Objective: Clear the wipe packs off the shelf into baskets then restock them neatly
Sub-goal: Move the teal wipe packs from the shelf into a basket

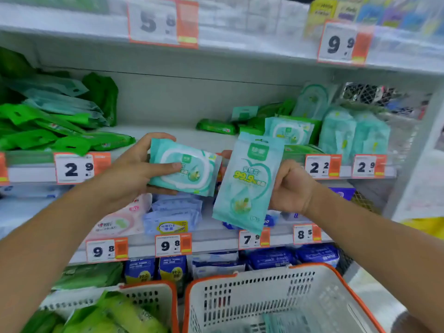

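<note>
A white metal shelving unit (pixel 240 51) fills the view in tiers; its plain pale back panel (pixel 182 99) stands behind and above the grip. On the rail well above the grip hang 2 white-and-orange price tags, 5.8 (pixel 163 22) and 9.9 (pixel 343 44); level with the grip are tags 2.9 (pixel 81 168), 2.2 (pixel 323 167) and 2.9 (pixel 368 165); just below it, 9.8 (pixel 107 249), 9.8 (pixel 173 245), 7.9 (pixel 254 239) and 8.5 (pixel 307 234). Right of the grip a wire mesh panel (pixel 367 94) meets a white upright (pixel 413 152). The light is bright and even.
</note>
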